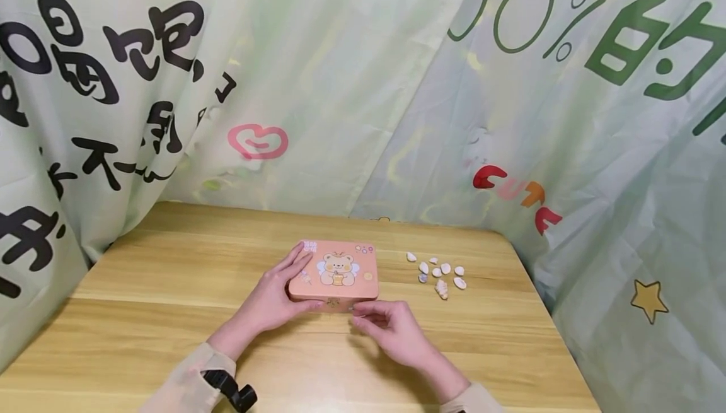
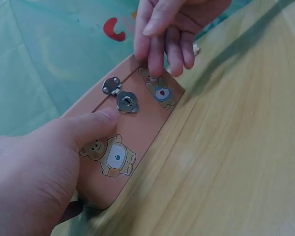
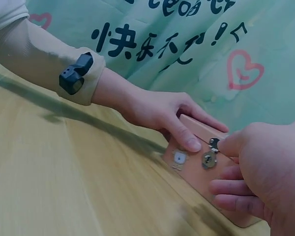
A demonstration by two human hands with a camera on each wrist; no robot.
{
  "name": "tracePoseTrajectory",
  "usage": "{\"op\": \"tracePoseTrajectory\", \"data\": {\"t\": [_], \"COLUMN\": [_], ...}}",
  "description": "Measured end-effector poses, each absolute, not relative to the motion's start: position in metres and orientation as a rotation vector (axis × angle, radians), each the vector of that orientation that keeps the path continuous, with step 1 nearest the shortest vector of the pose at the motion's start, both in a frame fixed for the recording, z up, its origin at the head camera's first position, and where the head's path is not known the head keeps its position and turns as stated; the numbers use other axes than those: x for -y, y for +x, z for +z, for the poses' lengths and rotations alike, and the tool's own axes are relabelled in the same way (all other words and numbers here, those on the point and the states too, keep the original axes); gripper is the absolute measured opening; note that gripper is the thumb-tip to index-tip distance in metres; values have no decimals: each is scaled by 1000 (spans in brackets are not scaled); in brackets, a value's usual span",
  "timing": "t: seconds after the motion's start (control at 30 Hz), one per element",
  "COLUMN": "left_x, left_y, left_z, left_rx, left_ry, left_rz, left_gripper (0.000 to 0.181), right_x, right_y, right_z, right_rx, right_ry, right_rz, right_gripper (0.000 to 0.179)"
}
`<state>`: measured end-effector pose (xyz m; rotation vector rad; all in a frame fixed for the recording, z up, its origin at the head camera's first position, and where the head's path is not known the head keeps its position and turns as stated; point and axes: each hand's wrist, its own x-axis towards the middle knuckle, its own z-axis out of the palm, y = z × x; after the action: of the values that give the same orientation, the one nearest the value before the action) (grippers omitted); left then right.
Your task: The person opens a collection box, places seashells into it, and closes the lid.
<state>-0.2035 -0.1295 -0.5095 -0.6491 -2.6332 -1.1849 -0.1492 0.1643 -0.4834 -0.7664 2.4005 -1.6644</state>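
Observation:
A pink tin box (image 1: pixel 363 274) with a bear picture on its lid sits closed on the table. My left hand (image 1: pixel 272 296) grips the box at its left end, fingers over the lid and thumb along the front. On the front face, a metal latch (image 2: pixel 127 102) hangs beside the left thumb tip. My right hand (image 1: pixel 397 331) is at the front right of the box, its fingers loosely bent and their tips right at the front face. In the right wrist view, the right thumb (image 3: pixel 231 143) overlaps the upper part of the latch.
Several small white shells (image 1: pixel 445 268) and a larger spiral shell (image 1: pixel 442 289) lie on the wooden table (image 1: pixel 142 312) to the right of the box. Printed curtains (image 1: pixel 317 85) hang behind the table and along both sides. A black camera (image 1: pixel 229 389) sits on the left wrist.

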Motion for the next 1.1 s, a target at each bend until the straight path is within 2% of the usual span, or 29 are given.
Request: {"op": "tracePoseTrajectory", "data": {"t": [0.27, 0.63, 0.9, 1.1], "left_x": [131, 131, 131, 131], "left_y": [-205, -205, -204, -204], "left_z": [-510, -510, -510, -509], "left_rx": [2630, 2653, 2636, 2641], "left_ry": [-687, -667, -658, -652], "left_rz": [-1218, -1214, -1240, -1247], "left_gripper": [103, 103, 103, 104], "right_x": [-153, -144, -138, -132], "right_y": [-150, -156, -156, -153], "right_z": [-487, -495, -497, -498], "right_rx": [-2355, -2294, -2305, -2175], "right_ry": [-716, -786, -756, -583], "right_rz": [-1683, -1657, -1696, -1866], "right_gripper": [31, 38, 28, 24]}}
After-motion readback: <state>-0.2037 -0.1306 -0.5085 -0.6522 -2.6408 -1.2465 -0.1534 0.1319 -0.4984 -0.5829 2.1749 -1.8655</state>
